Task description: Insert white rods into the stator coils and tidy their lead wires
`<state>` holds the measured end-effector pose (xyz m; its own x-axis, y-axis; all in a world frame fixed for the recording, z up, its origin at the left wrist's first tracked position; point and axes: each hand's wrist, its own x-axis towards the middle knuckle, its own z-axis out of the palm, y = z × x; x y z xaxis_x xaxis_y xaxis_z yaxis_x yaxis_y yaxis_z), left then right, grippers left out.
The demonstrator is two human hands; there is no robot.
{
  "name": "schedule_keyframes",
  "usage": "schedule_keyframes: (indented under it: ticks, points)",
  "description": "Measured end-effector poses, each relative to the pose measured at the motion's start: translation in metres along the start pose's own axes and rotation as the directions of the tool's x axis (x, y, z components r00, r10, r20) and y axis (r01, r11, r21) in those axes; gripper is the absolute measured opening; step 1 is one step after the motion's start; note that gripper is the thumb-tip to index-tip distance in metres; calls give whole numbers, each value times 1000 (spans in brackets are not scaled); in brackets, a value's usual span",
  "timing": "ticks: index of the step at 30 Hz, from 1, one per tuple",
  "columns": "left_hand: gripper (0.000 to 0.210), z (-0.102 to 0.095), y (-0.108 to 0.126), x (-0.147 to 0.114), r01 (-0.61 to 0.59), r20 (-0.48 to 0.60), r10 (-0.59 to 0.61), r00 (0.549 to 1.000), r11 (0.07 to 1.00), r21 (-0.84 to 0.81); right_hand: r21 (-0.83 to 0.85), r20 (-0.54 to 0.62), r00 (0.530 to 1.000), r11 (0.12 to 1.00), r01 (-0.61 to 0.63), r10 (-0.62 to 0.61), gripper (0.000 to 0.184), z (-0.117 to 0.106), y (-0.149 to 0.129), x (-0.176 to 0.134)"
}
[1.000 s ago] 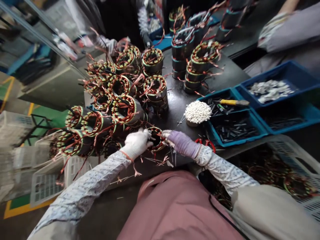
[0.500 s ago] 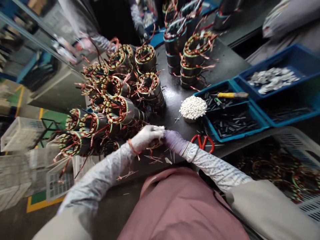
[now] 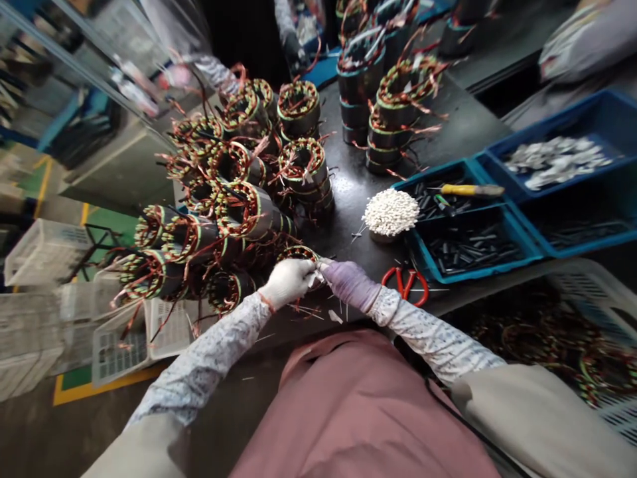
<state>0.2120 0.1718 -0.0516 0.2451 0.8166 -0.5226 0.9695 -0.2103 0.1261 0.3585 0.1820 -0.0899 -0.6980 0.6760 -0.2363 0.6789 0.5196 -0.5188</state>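
With left hand (image 3: 288, 282) and right hand (image 3: 351, 285), covers near side of stator (image 3: 298, 250) on bench (image 3: 348, 182); can't tell if gripping; likely heavy, stiff, fragile at windings (image 3: 285, 253); best lifted from outside

It's dim in here; pale glare sits on the smooth dark worktop (image 3: 348, 189); white plastic crates (image 3: 47, 251) blur and stretch at the left edge.

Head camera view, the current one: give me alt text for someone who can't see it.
A white-gloved left hand and purple-gloved right hand meet at a copper-wound ring over a dark table. More wound cylinders crowd the left; small white pieces, a red-handled tool and blue bins sit to the right.
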Motion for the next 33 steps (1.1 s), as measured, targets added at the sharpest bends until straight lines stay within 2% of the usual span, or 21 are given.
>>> schedule_keyframes:
  ticks: [6,9,13,17,19,21,23,24,26,27,30,33]
  points:
    - [13,-16,-7,6,-21,72,30,997,993,-120,-24,-36,999,1000,20,-21,34,6,-2,-3]
    - [17,-11,-8,3,7,73,16,997,953,-303,-28,-41,999,999,-16,15,38,9,-5,-6]
    - [30,2,-25,-13,124,-8,-156,988,811,-571,-22,-14,997,997,-80,79,46,12,-8,-8]
    - [43,-4,-49,-41,195,-145,-388,910,710,-677,-9,4,998,998,-62,62,44,9,-8,-6]
    - [40,-10,-49,-53,166,-219,-357,908,787,-594,-36,15,998,997,-65,66,43,6,-9,-5]
    - [45,-13,-37,-56,122,-221,-212,952,924,-362,-69,16,997,994,-81,82,42,5,-10,-5]
    - [51,-12,-20,-49,107,-103,-127,987,978,-177,-80,12,997,994,-77,78,40,4,-11,-6]
    - [45,-12,-12,-43,123,-39,-131,991,980,-156,-80,10,997,994,-70,71,40,3,-11,-6]
    - [19,-10,-1,-27,159,48,-152,987,963,-218,-75,18,998,996,-55,56,39,3,-12,-6]
    - [14,-10,1,-20,165,64,-153,986,948,-272,-71,25,998,996,-53,54,40,3,-13,-6]
    - [28,-7,2,-6,128,40,-123,992,877,-463,-38,28,996,996,-81,82,39,4,-16,-4]
    - [43,-5,-5,-10,61,-67,-153,986,703,-709,79,-12,994,991,-111,112,39,8,-10,-5]
